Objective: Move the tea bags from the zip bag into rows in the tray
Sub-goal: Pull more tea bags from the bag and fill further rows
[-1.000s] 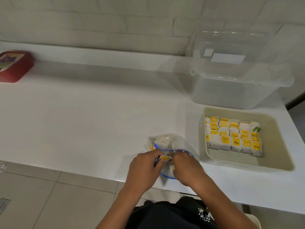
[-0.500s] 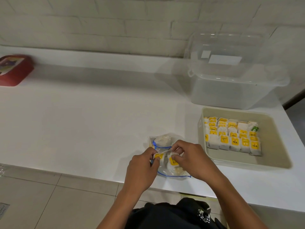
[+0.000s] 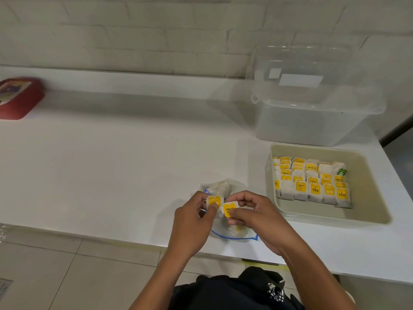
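Note:
A clear zip bag (image 3: 232,232) with a blue seal lies on the white counter near its front edge, a few tea bags still visible inside. Just above it, my left hand (image 3: 192,222) pinches a white tea bag with a yellow tag (image 3: 214,201). My right hand (image 3: 257,217) pinches a second tea bag with a yellow tag (image 3: 229,209) right beside the first. To the right stands the beige tray (image 3: 366,198), holding several rows of tea bags (image 3: 312,184) in its left part.
A clear plastic storage box with lid (image 3: 312,101) stands behind the tray against the wall. A red container (image 3: 19,98) sits at the far left of the counter (image 3: 111,164). The counter's front edge runs just below the zip bag.
Both hands have lifted out of the zip bag's mouth, each now holding a tea bag above it. The bag lies flatter on the counter.

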{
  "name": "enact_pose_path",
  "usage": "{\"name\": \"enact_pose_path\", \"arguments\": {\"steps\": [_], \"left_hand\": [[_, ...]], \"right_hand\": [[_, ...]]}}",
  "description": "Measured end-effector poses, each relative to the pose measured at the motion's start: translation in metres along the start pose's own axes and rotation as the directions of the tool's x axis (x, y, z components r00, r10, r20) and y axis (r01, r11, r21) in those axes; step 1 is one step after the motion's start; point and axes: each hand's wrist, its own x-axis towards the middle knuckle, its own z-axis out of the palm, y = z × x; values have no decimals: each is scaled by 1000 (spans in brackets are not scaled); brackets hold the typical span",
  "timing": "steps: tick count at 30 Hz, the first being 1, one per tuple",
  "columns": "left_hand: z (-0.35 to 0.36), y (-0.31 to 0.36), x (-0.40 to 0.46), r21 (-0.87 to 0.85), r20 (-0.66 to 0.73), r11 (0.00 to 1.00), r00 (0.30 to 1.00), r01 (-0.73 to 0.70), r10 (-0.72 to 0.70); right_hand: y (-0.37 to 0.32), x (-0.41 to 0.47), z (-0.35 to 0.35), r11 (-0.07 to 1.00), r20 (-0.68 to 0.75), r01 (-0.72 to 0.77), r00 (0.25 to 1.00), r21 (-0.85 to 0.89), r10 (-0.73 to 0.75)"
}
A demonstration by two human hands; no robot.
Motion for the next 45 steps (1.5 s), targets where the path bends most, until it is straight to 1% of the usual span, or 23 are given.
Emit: {"name": "enact_pose_path", "arguments": {"steps": [5,9,11,16,17,20,23,25,27,29,31,34,36,39,41,43,45], "left_hand": [[1,8,-1,-53,-41,999,999,1,-3],[3,24,-2,-71,-49,997,999,-14,10],[6,31,-2,-77,-42,997,999,-24,21],[18,52,-1,-150,-26,987,999,-51,47],[21,57,-1,-159,-21,985,998,-63,61],[34,73,2,-189,-8,979,997,-79,79],[52,89,8,-180,1,980,996,-90,91],[65,99,13,-178,10,979,994,-102,106],[76,104,18,-179,19,978,993,-111,116],[86,106,24,-178,16,977,993,-114,119],[94,105,32,-161,-13,980,993,-115,115],[102,101,41,-133,-54,985,993,-109,103],[106,99,45,-134,-49,986,994,-100,94],[112,99,50,-143,-44,985,995,-94,88],[116,100,53,-156,-56,983,994,-99,91],[119,102,56,-150,-62,983,993,-108,100],[121,103,60,-140,-61,984,993,-112,105]], "right_hand": [[0,-1,-6,997,45,8,999,80,-12],[-6,-4,-12,994,6,54,998,94,-55],[-9,-6,-17,995,3,64,998,74,-64],[-23,-15,-35,991,4,136,991,-20,-136],[-26,-17,-40,986,-15,161,987,-35,-161],[-33,-18,-61,958,-137,256,952,-125,-273],[-35,-14,-87,912,-193,330,905,-245,-380],[-37,-14,-106,875,-208,341,881,-343,-425],[-39,-14,-125,851,-223,318,872,-419,-435],[-38,-9,-144,847,-244,279,874,-453,-419],[-34,0,-160,838,-239,214,897,-502,-372],[-25,16,-175,772,-171,97,951,-628,-258],[-20,24,-175,738,-119,36,980,-673,-157],[-10,35,-167,775,-65,-44,998,-630,4],[-6,41,-159,794,-23,-72,997,-604,72],[-4,46,-152,809,12,-62,996,-584,84],[-5,51,-149,818,10,-64,996,-571,85]]}}
